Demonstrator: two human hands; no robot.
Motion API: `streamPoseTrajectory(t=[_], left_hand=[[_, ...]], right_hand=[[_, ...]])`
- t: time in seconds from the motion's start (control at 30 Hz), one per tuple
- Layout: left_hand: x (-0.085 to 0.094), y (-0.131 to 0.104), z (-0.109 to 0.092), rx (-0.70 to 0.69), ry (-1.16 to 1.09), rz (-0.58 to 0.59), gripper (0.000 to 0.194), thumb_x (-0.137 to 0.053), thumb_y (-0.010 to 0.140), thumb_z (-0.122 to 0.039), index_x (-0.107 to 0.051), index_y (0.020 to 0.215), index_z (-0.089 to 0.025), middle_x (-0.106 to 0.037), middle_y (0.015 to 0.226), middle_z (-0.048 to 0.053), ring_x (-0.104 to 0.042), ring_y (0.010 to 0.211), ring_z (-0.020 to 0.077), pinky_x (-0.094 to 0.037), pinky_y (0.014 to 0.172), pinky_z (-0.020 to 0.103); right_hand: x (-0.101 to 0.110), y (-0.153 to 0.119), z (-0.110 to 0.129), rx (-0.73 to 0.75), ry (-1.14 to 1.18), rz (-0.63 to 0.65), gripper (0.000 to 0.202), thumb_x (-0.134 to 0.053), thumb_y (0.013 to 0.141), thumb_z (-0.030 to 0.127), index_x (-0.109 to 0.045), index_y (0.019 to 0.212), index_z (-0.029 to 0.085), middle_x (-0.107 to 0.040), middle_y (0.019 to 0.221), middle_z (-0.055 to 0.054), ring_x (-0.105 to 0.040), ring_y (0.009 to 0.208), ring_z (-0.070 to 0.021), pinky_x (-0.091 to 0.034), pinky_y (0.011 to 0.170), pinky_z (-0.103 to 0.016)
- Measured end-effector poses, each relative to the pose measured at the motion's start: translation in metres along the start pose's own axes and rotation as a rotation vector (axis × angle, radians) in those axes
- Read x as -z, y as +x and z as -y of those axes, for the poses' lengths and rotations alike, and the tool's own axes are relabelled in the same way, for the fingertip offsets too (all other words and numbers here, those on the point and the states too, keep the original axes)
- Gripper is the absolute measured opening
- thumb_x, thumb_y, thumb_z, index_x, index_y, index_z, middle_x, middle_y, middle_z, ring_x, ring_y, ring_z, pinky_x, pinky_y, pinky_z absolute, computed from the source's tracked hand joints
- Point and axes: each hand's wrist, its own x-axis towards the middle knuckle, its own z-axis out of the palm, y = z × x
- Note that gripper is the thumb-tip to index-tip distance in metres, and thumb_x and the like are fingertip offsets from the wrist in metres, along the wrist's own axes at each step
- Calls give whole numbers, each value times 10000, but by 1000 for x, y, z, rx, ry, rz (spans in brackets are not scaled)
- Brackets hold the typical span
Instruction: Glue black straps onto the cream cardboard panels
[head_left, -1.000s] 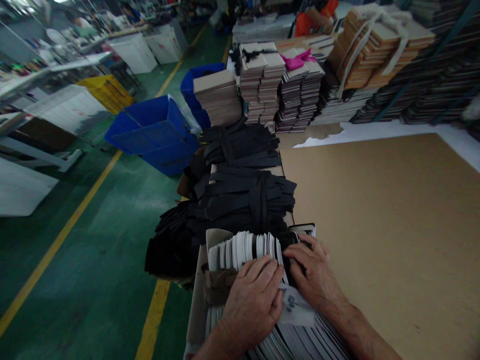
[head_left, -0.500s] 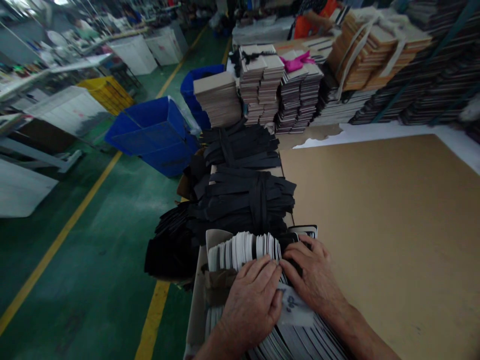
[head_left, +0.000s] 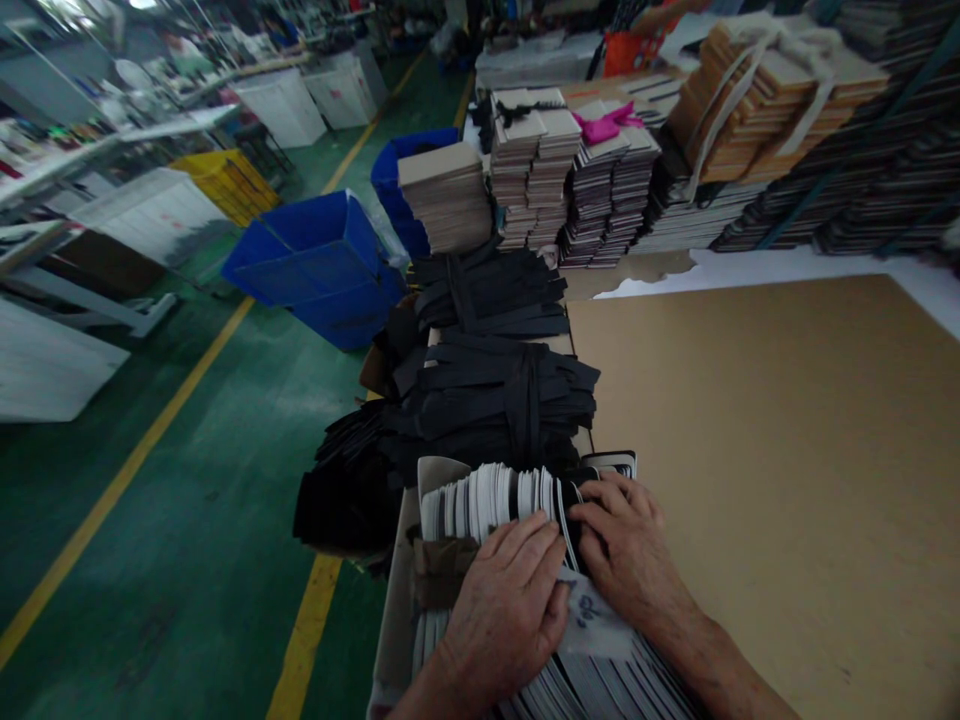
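A long open box (head_left: 399, 570) holds a tightly packed row of thin flat white and black pieces (head_left: 491, 492) standing on edge. My left hand (head_left: 510, 600) lies over this row, its fingers stretched out close together on the pieces. At the right end of the row, my right hand (head_left: 626, 535) has bent fingers and thumb around a few black pieces (head_left: 571, 515); its fingertips are partly hidden. Between my hands, a translucent slip with handwriting (head_left: 596, 615) rests on the pieces. A folded brown wrapping (head_left: 442, 572) sits left of my left hand.
Bundles of black strips (head_left: 510, 395) lie just beyond the box. A brown board (head_left: 765, 400) covers the table at right. Stacks of flat panels (head_left: 529, 165) and a tied bundle (head_left: 780, 110) stand behind. Blue bins (head_left: 315, 255) are on the green floor. A person's arm shows at the back.
My right hand has shifted slightly right, and the pieces beside its fingers now lean apart more, showing more black surface. My left hand stays on the row. The view has turned slightly left.
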Motion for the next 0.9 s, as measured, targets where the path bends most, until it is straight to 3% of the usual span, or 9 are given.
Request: streamPoseTrajectory(t=[0.13,0.27,0.47,0.57,0.73,0.9], left_hand=[[-1,0,0,-6,-3,6,415,-532,888,-239,-594,1285,-133,-665,1302,85,-551,1277,239,-494,1058,426],[-1,-2,1,-5,-3,16,423,-524,898,-248,-585,1299,-130,-656,1324,81,-550,1284,242,-499,1056,434],[-1,-4,2,-15,17,3,409,-515,914,-271,-590,1294,-139,-654,1333,71,-552,1286,239,-497,1061,420],[0,-4,1,-9,21,-27,398,-513,913,-270,-600,1274,-128,-668,1307,75,-566,1268,240,-500,1054,406],[-3,-5,2,-15,29,-22,389,-497,918,-275,-606,1258,-120,-673,1291,93,-568,1263,254,-496,1043,421],[-4,-9,0,33,16,-8,379,-508,914,-270,-606,1260,-150,-667,1294,80,-526,1295,271,-452,1078,459]], right_hand=[[4,2,5,-33,-15,17,165,-558,917,273,-720,889,269,-662,1106,-36,-465,1190,-290,-341,1019,-516],[3,5,8,-79,-15,29,219,-567,938,366,-722,814,275,-661,1074,-36,-473,1157,-289,-343,999,-522],[-3,5,6,-89,-59,10,196,-558,911,274,-696,774,250,-667,1070,-39,-488,1126,-291,-350,980,-518],[-4,4,6,-75,-70,-26,127,-553,884,220,-678,904,225,-674,1085,-53,-490,1141,-294,-356,996,-509],[-3,3,4,-2,-61,-29,271,-526,870,158,-634,1109,227,-670,1145,-59,-477,1188,-291,-350,1031,-508],[-1,4,5,9,-61,-4,220,-515,875,167,-705,932,261,-635,1193,-54,-468,1203,-302,-367,1006,-525]])
